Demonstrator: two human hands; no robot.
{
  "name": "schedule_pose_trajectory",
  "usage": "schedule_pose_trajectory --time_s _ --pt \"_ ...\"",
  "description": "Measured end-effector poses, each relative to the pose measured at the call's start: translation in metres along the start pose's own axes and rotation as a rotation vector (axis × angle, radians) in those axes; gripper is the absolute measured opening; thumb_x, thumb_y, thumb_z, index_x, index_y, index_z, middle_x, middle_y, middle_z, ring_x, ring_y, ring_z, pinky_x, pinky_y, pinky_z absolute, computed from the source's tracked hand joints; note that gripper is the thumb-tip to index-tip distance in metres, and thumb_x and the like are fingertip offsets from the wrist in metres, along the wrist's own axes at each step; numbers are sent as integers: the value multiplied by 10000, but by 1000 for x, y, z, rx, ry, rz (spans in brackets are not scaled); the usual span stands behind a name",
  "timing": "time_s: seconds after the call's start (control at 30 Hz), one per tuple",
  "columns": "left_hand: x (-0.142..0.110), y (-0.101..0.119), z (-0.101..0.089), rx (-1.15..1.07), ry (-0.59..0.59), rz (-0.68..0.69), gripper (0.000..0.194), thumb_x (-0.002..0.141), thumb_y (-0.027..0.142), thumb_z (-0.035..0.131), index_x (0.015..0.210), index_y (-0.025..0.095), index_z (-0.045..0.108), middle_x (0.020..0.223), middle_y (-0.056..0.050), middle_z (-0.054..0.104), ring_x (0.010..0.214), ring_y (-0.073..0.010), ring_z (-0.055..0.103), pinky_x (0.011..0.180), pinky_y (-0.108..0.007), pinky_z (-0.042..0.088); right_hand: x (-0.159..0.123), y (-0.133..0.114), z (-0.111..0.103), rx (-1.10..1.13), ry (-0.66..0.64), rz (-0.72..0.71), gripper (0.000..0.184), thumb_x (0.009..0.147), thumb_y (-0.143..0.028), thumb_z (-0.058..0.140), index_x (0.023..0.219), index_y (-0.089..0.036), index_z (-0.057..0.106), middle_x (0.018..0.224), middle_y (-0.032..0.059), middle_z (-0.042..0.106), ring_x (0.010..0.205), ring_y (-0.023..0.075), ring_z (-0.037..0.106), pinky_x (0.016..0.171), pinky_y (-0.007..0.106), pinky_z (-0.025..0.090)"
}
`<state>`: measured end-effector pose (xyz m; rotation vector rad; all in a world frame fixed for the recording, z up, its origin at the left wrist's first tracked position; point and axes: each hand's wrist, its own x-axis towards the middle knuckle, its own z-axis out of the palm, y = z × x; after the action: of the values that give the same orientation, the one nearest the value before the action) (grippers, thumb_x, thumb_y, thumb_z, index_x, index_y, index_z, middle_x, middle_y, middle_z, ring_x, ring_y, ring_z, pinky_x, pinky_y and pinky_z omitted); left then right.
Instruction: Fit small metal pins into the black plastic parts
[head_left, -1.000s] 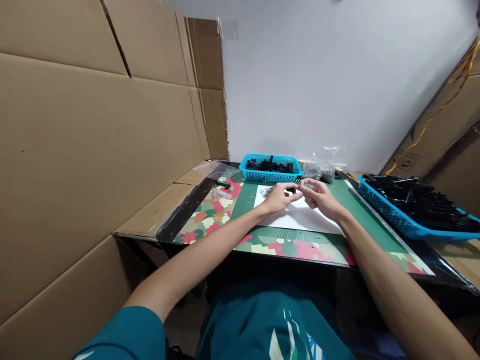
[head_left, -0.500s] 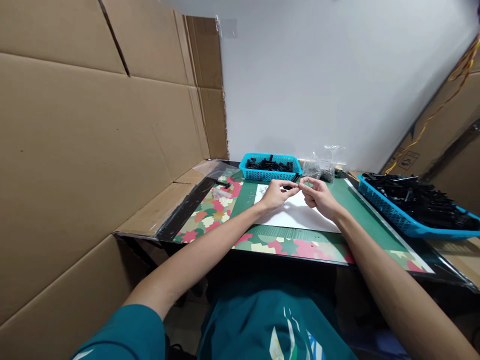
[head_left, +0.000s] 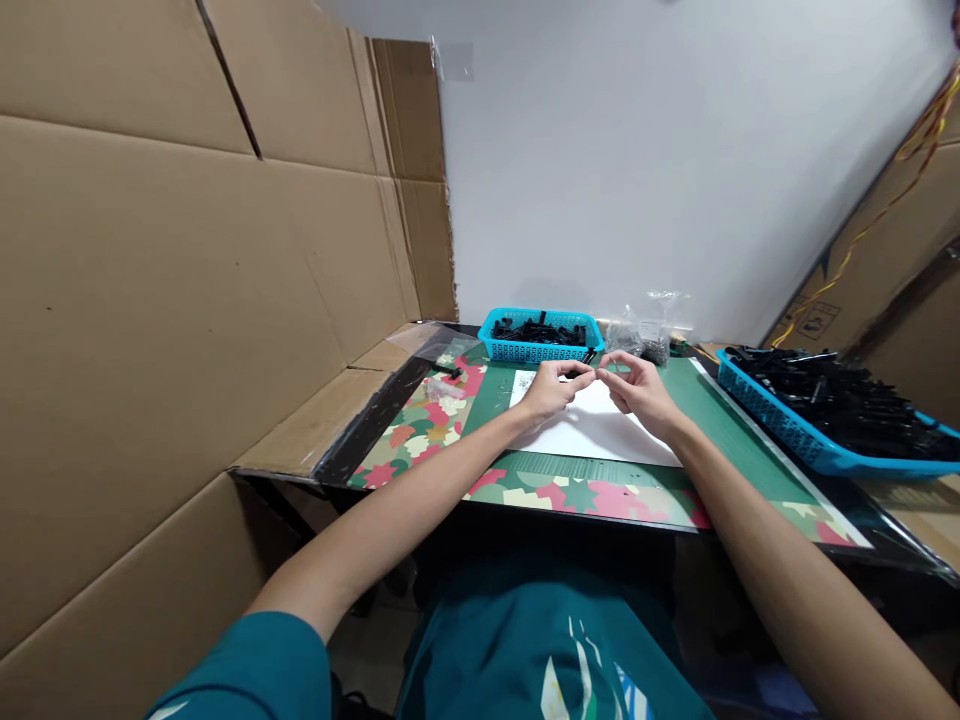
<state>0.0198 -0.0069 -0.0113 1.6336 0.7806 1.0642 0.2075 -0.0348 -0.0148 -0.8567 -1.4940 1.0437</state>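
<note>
Dark surface (head_left: 367, 420) with a patterned green mat (head_left: 712, 395), the left hand (head_left: 551, 393) and right hand (head_left: 643, 388) meeting at the fingertips

At the right edge, a big blue basket (head_left: 832, 460) heaped with black pieces; on the mat, a white sheet (head_left: 592, 438); at the back, a smaller blue basket (head_left: 536, 353); above the sheet, the left hand's thumb and forefinger pinch a small black part (head_left: 575, 375), mostly hidden, while I cannot tell whether the right hand's curled fingers grip anything

A black table (head_left: 377, 420) bears a green, pattern-bordered mat (head_left: 731, 435), with a blue basket (head_left: 525, 352) towards the back.
</note>
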Motion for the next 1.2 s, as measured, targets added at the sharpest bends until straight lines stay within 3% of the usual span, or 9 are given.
schedule_pose_trajectory --time_s 0.37,0.5,0.63,0.73,0.97,1.1,1.2 --pt "6 -4 -5 120 0 119 467 851 586 729 931 127 701 852 -23 643 647 -104 508 625 -270 418 1 5 -5 -215 113 -57 467 807 -605 824 974 -174 754 555 -45 467 500 93 320 472 260 220" --pt "3 -1 -7 421 -12 213 319 968 451 644 963 144 730 986 -75 707 841 -177 610 773 -309 470 2 9 -8 -347 100 -100 504 864 -608 747 1089 -159 791 552 -42 445 523 111 316 513 275 234" --pt "-4 5 -11 833 11 229 249 1026 358 570 1049 197 760 1033 -80 683 918 -224 645 777 -321 458 1 15 -6 -555 146 -194 449 866 -570 700 945 -152 844 574 -2 513 557 130 345 557 299 275" --pt "-7 6 -14 909 -18 225 268 1041 380 552 1072 210 757 1047 -78 677 933 -233 661 776 -320 465 1 18 -2 -670 198 -226 411 868 -529 658 881 -164 847 605 21 580 574 144 398 591 308 320" --pt "-11 7 -12 1024 -71 207 329 1076 393 456 1165 230 727 1133 -79 655 919 -225 677 785 -320 495 6 19 -4 -616 121 -187 363 833 -482 669 816 -144 800 561 -15 465 557 129 352 561 294 268" --pt "-14 7 -11 1097 -145 184 443 1095 306 350 1487 315 556 1275 -80 645 952 -242 700 810 -335 508 8 21 -11 -555 190 -115 389 781 -494 700 810 -119 798 560 -8 489 556 126 361 543 287 253" --pt "-12 6 -12 1063 -163 118 561 1090 353 398 1646 303 345 1290 -101 688 1052 -281 700 870 -353 509 9 21 -16 -484 282 -52 424 742 -519 728 806 -105 792 537 -11 493 534 122 369 529 283 261"
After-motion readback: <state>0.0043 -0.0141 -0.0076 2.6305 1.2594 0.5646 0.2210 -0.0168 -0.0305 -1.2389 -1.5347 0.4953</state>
